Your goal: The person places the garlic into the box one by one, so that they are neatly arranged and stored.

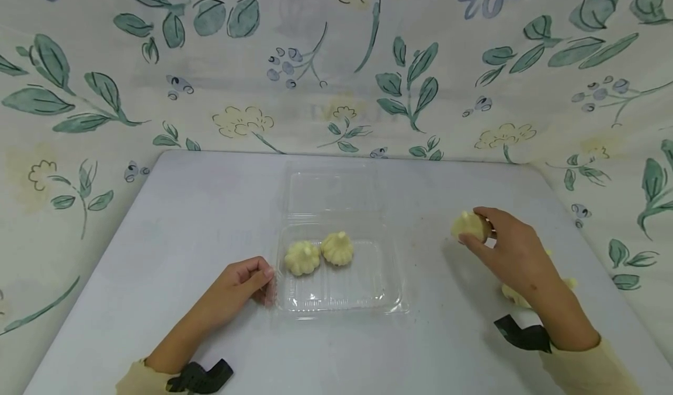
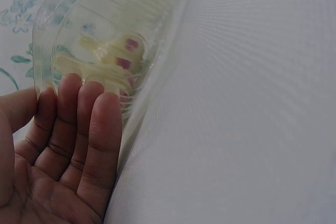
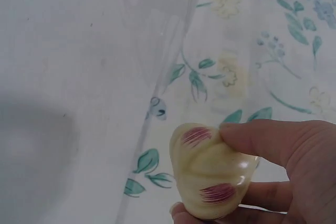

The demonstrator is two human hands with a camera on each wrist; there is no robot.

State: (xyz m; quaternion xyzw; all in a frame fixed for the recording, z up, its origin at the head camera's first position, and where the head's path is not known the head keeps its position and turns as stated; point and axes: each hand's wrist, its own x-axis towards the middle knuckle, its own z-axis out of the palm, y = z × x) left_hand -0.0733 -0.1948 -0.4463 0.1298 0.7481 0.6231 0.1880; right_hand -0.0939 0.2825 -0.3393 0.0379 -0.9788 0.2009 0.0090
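Note:
My left hand [image 1: 244, 284] pinches the left rim of a clear plastic clamshell container [image 1: 363, 278], thumb on one side and fingers along its wall [image 2: 47, 35]. Inside the container's left part sit two pale yellow garlic bulbs, one at the left [image 1: 302, 258] and one beside it [image 1: 337, 248]. Purple streaks show on a bulb [image 2: 126, 59] through the plastic. Off to the right, above the table, my right hand [image 1: 512, 249] holds another garlic bulb [image 3: 207, 171] between thumb and fingers; it too has purple streaks.
The container's lid [image 1: 333, 190] lies folded back behind its base. More garlic bulbs [image 1: 515, 295] lie on the white table [image 1: 210, 202] at the right, partly hidden by my right forearm. A floral cloth [image 1: 315, 62] hangs behind the table and along its sides.

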